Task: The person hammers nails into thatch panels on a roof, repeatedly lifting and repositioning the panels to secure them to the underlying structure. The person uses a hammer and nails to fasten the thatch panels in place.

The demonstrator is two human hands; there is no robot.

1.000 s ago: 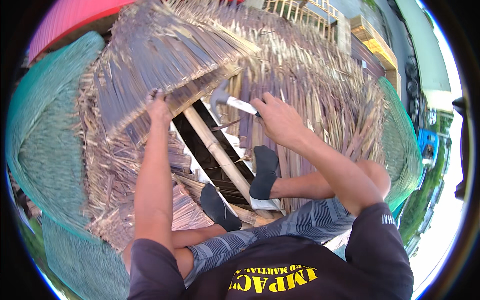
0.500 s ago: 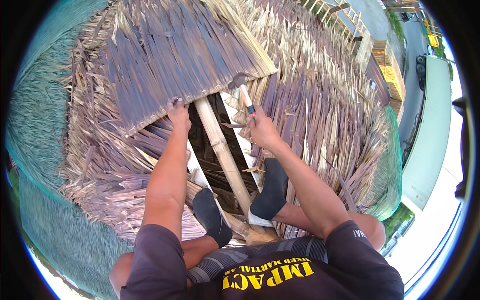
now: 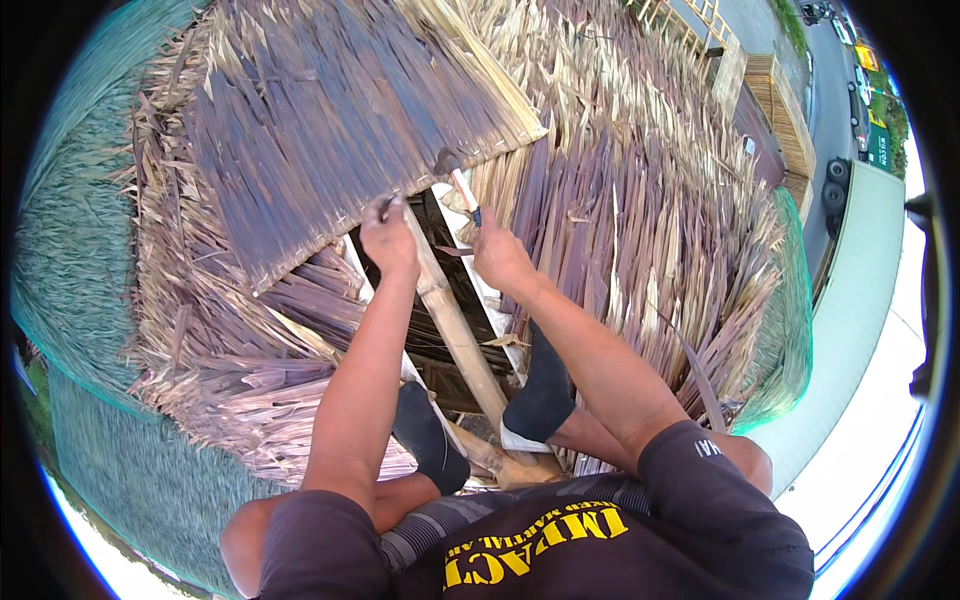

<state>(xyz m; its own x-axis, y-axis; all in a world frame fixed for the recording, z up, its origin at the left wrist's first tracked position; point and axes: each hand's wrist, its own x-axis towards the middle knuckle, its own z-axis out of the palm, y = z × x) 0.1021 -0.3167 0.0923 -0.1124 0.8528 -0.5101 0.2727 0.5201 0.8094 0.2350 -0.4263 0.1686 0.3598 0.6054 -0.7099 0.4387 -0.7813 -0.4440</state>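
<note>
In my right hand is a hammer, gripped by its handle, with the dark head over the lower edge of a thatch panel. My left hand is closed in a pinch at that same edge, where a bamboo pole runs under the panel. Something small and dark shows at its fingertips, too small to make out. The panel is made of brown dried leaves with a stitched edge. White strips flank the pole over a dark gap in the roof.
My dark-socked feet rest on either side of the gap. Layered thatch slopes away around me. Green netting covers thatch at the left. A long pale trailer stands on the road at the right, past wooden framing.
My left hand has shifted right along the panel's edge toward the bamboo pole. My right hand and the hammer have moved slightly left. The view has turned a little.
</note>
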